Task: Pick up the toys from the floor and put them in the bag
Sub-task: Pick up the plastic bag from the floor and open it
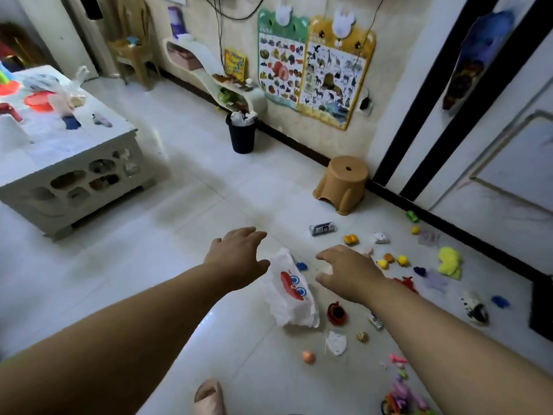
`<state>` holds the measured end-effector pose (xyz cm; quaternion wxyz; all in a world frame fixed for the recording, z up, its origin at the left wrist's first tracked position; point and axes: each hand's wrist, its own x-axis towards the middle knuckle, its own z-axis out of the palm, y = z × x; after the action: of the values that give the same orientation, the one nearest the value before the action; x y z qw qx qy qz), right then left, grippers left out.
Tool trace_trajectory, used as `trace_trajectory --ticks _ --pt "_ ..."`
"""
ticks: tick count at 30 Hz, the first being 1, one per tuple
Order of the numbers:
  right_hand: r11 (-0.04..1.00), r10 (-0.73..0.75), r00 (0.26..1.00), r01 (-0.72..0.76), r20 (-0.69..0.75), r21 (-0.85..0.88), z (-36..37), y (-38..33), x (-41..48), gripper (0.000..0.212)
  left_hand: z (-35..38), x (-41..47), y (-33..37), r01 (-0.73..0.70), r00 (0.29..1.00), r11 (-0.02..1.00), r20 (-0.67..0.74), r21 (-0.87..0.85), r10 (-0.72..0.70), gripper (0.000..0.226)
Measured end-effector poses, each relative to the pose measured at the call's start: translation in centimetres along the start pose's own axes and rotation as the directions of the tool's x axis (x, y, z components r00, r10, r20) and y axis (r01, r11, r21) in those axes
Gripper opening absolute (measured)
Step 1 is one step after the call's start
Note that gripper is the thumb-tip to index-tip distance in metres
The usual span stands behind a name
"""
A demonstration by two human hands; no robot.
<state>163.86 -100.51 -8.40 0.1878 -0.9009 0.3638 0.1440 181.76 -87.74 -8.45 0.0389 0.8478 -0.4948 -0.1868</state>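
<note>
Bare left hand (236, 260), bare right hand (351, 274)

dim indoor light, soft blur, wide-angle edge warp

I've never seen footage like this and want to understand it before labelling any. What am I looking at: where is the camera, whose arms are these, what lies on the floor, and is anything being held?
There is no machine here. The single picture comes from a wide-angle camera worn on a person's head, looking forward and down, so the two bare arms are that person's own. The left hand and the right hand reach out, open, and hold nothing. Between them, on the tiled floor, lies a white bag with a red and blue print. Small toys are scattered to its right, among them a red pot, an orange ball and a yellow plush. A brown stool stands beyond them.
</note>
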Motion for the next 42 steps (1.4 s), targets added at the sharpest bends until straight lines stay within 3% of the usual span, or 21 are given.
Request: trace_trajectory --ticks 7,18,25,34,38,42 --pt "0.960 0.241 0.970 -0.244 0.037 0.139 0.9 -1.2 6.4 0.052 -1.4 9.0 -3.7 -0.171 0.977 0.983 0.144 0.065 0.160 0.066" --pt "0.911 0.344 0.936 -0.352 0.072 0.217 -1.0 3.5 16.5 0.058 -1.3 22.3 -1.7 -0.334 0.910 0.938 0.292 0.093 0.295 0.068" --pt "0.870 0.430 0.901 -0.430 0.058 0.239 -2.2 7.8 20.6 0.066 -1.1 30.8 2.2 -0.417 0.880 0.905 0.284 0.080 0.380 0.068" --pt "0.727 0.624 0.779 -0.607 0.061 0.322 0.0 11.6 22.4 0.061 3.3 38.2 6.8 -0.653 0.689 0.753 0.475 0.078 0.548 0.069" --pt "0.641 0.704 0.706 -0.677 0.074 0.361 2.6 12.8 24.5 0.063 6.5 42.4 7.3 -0.777 0.558 0.619 0.580 0.113 0.594 0.071" --pt "0.580 0.761 0.645 -0.725 0.070 0.372 6.6 13.7 27.9 0.062 11.0 46.8 6.4 -0.843 0.470 0.527 0.628 0.111 0.620 0.070"
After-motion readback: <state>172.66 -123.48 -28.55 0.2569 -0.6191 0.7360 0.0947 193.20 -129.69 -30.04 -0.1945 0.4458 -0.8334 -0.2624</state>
